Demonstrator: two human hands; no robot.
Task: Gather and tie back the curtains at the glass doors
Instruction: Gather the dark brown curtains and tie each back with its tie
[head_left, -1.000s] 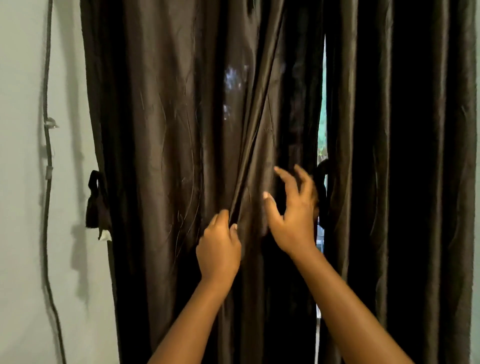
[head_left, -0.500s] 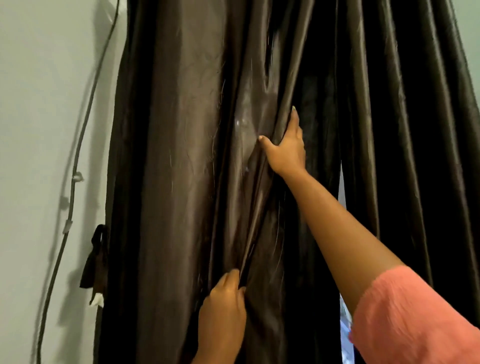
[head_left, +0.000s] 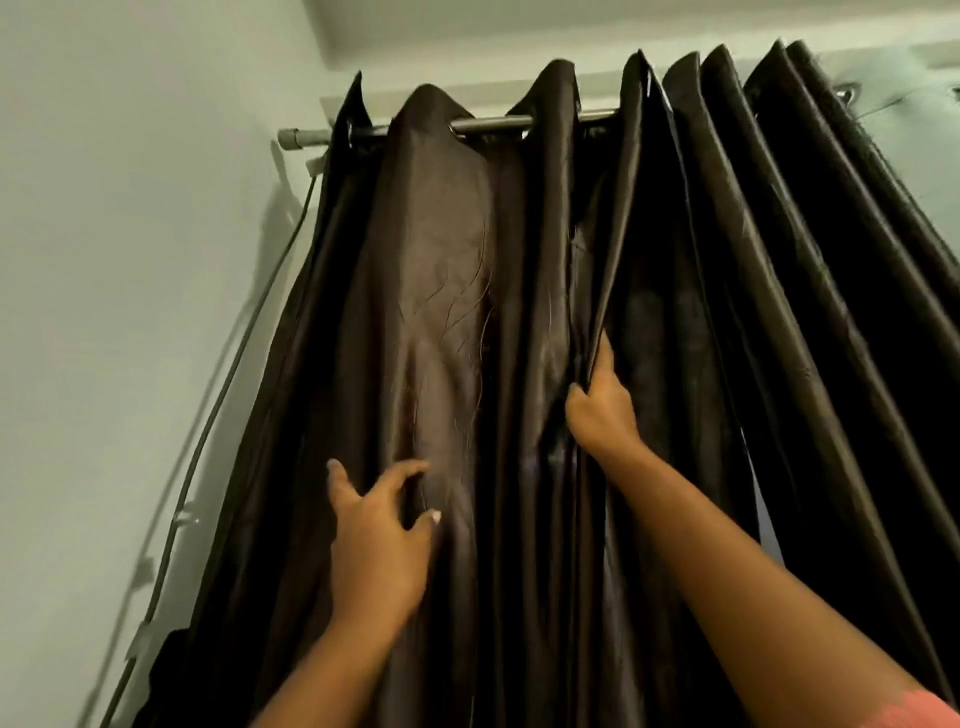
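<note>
Two dark brown satin curtains hang from a metal rod near the ceiling. The left curtain falls in broad folds; the right curtain is pleated tightly. My right hand grips the inner edge of the left curtain, thumb in front and fingers behind the fabric. Lower down, my left hand is spread against a fold of the left curtain, its fingers apart and loosely bent, holding nothing. A dark tieback hangs at the wall, lower left, partly cut off.
A grey cable runs down the pale wall on the left, clipped in places. A sliver of daylight shows between the curtains at the right. The ceiling edge sits just above the rod.
The view tilted upward until the rod appeared. My left hand let go of the curtain edge and shifted left onto a fold. My right hand keeps gripping the inner edge.
</note>
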